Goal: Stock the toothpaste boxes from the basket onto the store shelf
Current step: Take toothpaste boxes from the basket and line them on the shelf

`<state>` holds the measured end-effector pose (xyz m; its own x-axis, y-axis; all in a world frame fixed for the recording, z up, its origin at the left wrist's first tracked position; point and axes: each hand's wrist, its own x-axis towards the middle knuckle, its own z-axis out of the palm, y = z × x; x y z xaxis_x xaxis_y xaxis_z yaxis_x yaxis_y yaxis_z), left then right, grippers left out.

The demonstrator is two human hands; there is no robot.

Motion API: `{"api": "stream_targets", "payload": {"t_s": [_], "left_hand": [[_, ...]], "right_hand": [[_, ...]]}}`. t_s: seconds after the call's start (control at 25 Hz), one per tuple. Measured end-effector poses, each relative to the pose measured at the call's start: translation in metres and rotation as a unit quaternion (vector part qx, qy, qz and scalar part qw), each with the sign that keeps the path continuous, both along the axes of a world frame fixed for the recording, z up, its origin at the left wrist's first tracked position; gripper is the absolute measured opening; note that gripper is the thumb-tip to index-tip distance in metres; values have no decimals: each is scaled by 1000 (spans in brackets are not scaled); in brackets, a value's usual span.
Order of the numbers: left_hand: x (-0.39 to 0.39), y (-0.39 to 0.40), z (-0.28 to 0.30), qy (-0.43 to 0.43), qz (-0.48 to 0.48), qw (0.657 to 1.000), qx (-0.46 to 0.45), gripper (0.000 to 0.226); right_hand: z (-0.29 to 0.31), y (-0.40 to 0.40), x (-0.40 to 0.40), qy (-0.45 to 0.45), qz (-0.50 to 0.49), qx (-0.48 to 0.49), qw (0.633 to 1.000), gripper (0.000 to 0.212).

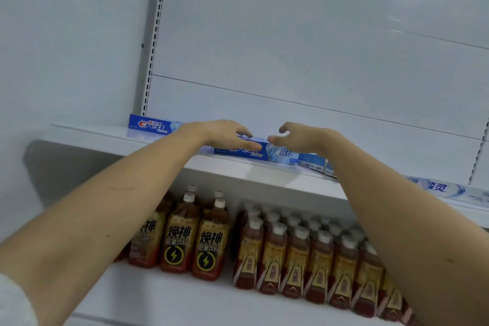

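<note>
Left hand [225, 135] flat, fingers on Crest toothpaste box [260, 152] | right hand [293, 137] loosely open just above it, holding nothing | upper shelf [238, 167] | energy-drink bottles [195, 235] below

Two bare forearms end in bare hands, the left hand [222, 135] and the right hand [296, 137]. A white sleeve edge [14, 302] shows at the left elbow.
</note>
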<state>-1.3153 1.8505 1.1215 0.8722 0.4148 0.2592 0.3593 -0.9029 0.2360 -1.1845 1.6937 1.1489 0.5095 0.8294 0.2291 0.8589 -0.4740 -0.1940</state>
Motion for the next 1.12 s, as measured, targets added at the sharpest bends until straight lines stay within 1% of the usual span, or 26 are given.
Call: {"api": "stream_targets", "payload": {"t_s": [0.12,0.24,0.36,0.48,0.56,0.72,0.84,0.88,0.92,0.96,1.0,1.04,1.08,1.12], "left_hand": [[-8,3,3,62,4,998,18,69],[-8,13,7,80,-8,997,17,68],[3,33,11,114,7,993,19,77],[19,57,14,153,50,986,34,90],[34,72,18,179,65,979,71,87],[62,94,22,213,61,967,125,73],[73,103,29,243,70,956,151,75],[75,105,33,256,75,952,152,80],[78,105,38,264,77,950,148,87],[81,103,43,267,75,951,135,95],[85,100,47,262,70,956,109,102],[89,95,50,254,61,962,81,106],[94,89,52,246,53,966,61,109],[100,83,54,243,47,967,52,110]], "right_hand": [[-1,-3,19,-80,-26,-59,995,71],[-3,5,30,-110,-33,-77,990,73],[-6,23,36,-113,-27,-83,990,70],[-4,43,44,-92,-29,-82,992,71],[-2,59,51,-90,-36,-82,992,71],[-7,89,62,-102,-56,-83,990,53],[-6,95,73,-57,-45,-70,995,54],[-1,92,75,-26,-34,-60,997,52],[5,88,78,21,-18,-32,999,46],[11,86,82,62,-12,10,998,38],[16,84,88,77,-17,54,995,32],[20,84,92,57,-33,63,996,30],[23,85,95,24,-55,37,998,33],[24,86,95,-6,-74,-19,997,41]]}}
